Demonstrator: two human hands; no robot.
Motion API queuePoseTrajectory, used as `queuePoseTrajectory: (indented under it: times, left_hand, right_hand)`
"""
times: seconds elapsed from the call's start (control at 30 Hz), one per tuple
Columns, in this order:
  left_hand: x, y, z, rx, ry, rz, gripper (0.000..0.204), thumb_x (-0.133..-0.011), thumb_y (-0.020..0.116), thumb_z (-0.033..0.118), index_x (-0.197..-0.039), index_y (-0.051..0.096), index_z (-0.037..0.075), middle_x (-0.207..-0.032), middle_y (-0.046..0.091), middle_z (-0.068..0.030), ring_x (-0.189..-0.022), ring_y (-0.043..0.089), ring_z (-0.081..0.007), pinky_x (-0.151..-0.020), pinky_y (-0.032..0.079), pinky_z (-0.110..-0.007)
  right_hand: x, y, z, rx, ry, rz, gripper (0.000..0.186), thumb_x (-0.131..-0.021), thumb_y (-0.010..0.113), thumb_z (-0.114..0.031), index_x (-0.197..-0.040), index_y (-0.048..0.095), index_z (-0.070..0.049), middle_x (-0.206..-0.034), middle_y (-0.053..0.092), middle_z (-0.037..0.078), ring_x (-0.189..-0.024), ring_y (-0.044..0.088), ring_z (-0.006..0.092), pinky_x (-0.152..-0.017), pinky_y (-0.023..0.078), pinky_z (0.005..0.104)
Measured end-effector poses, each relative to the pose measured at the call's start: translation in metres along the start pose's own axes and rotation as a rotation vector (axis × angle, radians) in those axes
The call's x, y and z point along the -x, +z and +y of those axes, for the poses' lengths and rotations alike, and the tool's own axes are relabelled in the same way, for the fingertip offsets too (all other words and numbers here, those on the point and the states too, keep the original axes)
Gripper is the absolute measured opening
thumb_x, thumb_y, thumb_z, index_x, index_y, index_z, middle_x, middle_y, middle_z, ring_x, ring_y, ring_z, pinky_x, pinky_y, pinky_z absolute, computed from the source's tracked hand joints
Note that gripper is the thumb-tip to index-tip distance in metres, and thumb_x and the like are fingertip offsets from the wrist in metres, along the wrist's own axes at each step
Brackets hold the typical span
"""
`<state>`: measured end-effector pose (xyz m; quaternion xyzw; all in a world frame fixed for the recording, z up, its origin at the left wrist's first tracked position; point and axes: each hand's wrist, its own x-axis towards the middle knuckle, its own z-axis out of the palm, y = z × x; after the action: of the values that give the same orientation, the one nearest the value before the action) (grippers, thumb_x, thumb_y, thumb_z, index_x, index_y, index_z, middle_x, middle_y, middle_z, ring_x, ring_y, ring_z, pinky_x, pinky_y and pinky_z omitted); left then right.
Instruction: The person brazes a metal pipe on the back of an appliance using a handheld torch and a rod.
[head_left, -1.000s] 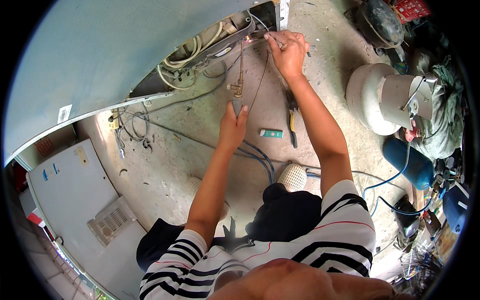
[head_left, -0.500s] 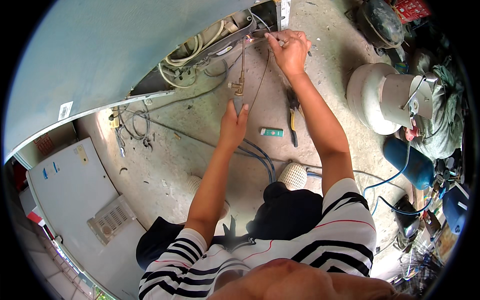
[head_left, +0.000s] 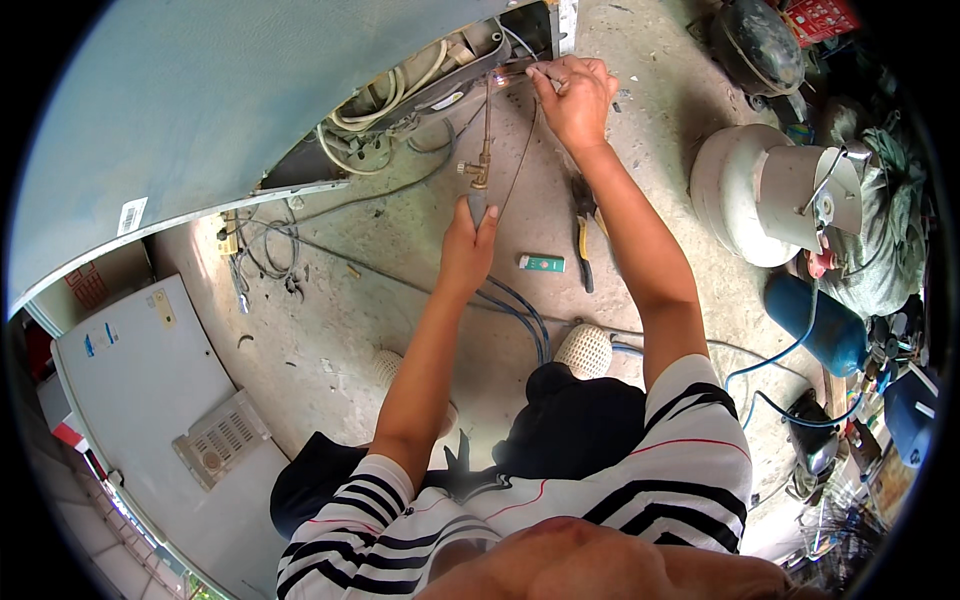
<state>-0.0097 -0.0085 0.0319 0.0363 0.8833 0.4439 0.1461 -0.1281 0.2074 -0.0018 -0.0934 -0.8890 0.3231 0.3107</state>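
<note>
The torch [head_left: 481,150] is brassy metal with a dull shine; the thin rod [head_left: 518,160] looks like bare wire; the floor [head_left: 400,300] is rough, dusty concrete; the hoses [head_left: 520,310] are smooth blue rubber; the gas cylinder [head_left: 740,190] is matt, worn painted metal.

An appliance repair yard: gas cylinder [head_left: 745,195], compressor [head_left: 757,45], opened fridge [head_left: 200,110].

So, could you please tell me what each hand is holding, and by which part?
The left hand grips the torch by its handle, at the lower end. The right hand pinches a thin rod at its top end.
</note>
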Motion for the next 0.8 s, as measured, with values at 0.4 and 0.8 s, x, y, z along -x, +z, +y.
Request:
queuePoseTrajectory:
  times: [0.4, 0.8]
  left_hand:
    - [0.001, -0.001, 0.004, 0.004, -0.044, -0.010, 0.030, -0.100, 0.053, 0.031, -0.102, 0.048, 0.001, -0.077, 0.060, -0.0194, -0.071, 0.059, -0.0374, -0.065, 0.046, -0.044]
    - [0.000, -0.001, 0.003, 0.008, -0.026, -0.016, 0.032, -0.100, 0.052, 0.031, -0.105, 0.048, 0.000, -0.078, 0.061, -0.0211, -0.072, 0.060, -0.0396, -0.065, 0.046, -0.045]
  right_hand:
    - [0.003, 0.002, 0.001, 0.034, -0.004, -0.012, 0.014, -0.082, 0.073, -0.030, -0.087, 0.078, -0.019, -0.084, 0.067, -0.005, -0.095, 0.054, 0.0199, -0.086, 0.031, 0.0364]
    - [0.009, 0.010, 0.004, 0.045, 0.071, 0.070, 0.013, -0.079, 0.075, -0.030, -0.079, 0.077, -0.017, -0.082, 0.069, -0.004, -0.092, 0.055, 0.0211, -0.083, 0.032, 0.0378]
